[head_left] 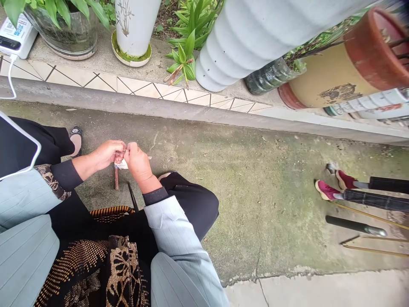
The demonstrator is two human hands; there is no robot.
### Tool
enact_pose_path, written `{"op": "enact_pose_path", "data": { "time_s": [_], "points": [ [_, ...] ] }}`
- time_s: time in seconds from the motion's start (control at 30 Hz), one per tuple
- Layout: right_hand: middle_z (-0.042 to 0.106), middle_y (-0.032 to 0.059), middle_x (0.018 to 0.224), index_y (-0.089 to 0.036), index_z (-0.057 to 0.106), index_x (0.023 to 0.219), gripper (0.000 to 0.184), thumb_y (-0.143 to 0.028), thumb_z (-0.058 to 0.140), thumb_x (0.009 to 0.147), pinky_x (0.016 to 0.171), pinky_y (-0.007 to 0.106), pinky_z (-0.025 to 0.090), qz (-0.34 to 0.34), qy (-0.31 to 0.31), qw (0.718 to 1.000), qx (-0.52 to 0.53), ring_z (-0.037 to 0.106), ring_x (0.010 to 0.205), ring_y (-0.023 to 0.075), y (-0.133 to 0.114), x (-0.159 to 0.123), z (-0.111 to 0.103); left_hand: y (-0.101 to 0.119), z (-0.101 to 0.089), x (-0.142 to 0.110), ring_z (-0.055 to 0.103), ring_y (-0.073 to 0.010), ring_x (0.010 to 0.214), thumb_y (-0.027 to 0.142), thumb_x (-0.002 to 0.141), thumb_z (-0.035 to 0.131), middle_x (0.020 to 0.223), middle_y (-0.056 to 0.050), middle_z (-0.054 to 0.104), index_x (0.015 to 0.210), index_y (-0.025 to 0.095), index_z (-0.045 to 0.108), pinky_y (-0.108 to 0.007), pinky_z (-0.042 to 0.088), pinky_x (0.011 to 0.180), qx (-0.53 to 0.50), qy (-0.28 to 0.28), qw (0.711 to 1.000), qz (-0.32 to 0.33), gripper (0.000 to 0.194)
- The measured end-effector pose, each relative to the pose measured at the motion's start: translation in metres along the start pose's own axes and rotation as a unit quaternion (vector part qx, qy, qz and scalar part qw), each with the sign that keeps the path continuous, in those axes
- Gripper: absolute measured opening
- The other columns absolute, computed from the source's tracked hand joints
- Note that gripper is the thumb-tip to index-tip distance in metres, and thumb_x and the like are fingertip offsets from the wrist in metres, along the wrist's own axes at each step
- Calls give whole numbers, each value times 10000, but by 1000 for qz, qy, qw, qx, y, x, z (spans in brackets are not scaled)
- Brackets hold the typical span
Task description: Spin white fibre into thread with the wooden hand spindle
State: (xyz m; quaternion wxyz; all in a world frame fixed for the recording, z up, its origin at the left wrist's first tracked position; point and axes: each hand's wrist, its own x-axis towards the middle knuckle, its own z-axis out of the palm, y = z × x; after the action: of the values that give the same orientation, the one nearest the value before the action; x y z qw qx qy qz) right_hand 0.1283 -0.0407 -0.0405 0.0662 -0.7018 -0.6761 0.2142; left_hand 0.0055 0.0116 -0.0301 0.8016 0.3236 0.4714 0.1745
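Pinched closed, left hand and right hand both on a small white scrap, held over mossy concrete ground, just above a reddish stick. Scrap's material too small to tell.

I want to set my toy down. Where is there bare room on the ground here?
The biggest bare patch is the mossy ground between the hands and the red shoes, below the tiled ledge. A paler concrete strip runs along the bottom. The ledge is crowded with flowerpots, and dark rods lie beside the shoes.
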Motion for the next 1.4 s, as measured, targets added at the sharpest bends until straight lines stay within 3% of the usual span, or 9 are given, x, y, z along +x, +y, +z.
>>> {"op": "enact_pose_path", "data": {
  "time_s": [0.2,0.37,0.5,0.63,0.77,0.9,1.1,1.2,1.4],
  "points": [
    [626,55,869,-174,490,986,157,-242,359,932,691,243,416,-6,40,997,70,611,803,163,13,0,-6,9,-12,-8,433,-74,425,240,696,657,503,-14,526,711,108,628,-201,313,421,103,-68,992,-20,136],
    [613,41,844,-181,506,943,140,-228,377,919,687,236,404,-27,53,993,97,579,757,148,15,-2,-7,11,-14,-12,424,-72,461,225,669,695,512,2,491,733,106,661,-203,329,451,75,-99,991,-46,139],
    [613,44,846,-172,522,943,152,-228,384,915,687,240,407,-38,46,994,92,570,755,149,15,-3,-9,10,-12,-13,388,-64,454,173,644,673,496,27,450,706,115,636,-202,326,461,81,-94,991,-48,94],
    [623,53,918,-168,533,1074,233,-228,371,919,710,244,427,-73,33,993,91,576,778,146,18,-6,-14,9,-13,-10,387,-68,437,142,644,603,484,27,468,677,137,597,-201,297,455,170,-72,982,-35,34],
    [609,61,1083,-222,494,1244,338,-240,381,925,750,239,445,-141,3,989,46,588,886,150,20,-9,-18,10,-14,-7,373,-66,452,149,624,553,494,41,494,670,148,608,-198,266,469,322,-19,946,28,72],
    [617,90,1018,-193,589,1092,293,-291,347,959,708,243,442,-144,-22,988,-51,595,884,170,18,-9,-12,9,-14,-5,464,-93,549,187,620,528,580,33,592,686,155,649,-198,301,531,489,28,865,106,141],
    [614,102,959,-176,593,996,278,-252,328,963,662,258,435,-134,-32,984,-117,609,816,174,12,-8,-1,11,-10,-5,493,-129,577,202,642,510,594,5,603,633,159,632,-226,283,551,592,23,799,97,130],
    [618,95,954,-182,600,991,261,-262,355,948,667,255,440,-138,-38,984,-110,611,844,177,11,-7,1,12,-8,-6,461,-128,554,205,653,507,548,13,552,587,166,593,-234,258,540,608,16,788,95,115],
    [624,110,956,-162,609,983,269,-244,357,936,694,269,463,-115,-44,986,-111,625,858,196,8,-4,7,11,-6,-5,471,-119,535,200,635,525,517,26,542,575,171,571,-222,263,537,570,40,815,102,81]
  ]
}}
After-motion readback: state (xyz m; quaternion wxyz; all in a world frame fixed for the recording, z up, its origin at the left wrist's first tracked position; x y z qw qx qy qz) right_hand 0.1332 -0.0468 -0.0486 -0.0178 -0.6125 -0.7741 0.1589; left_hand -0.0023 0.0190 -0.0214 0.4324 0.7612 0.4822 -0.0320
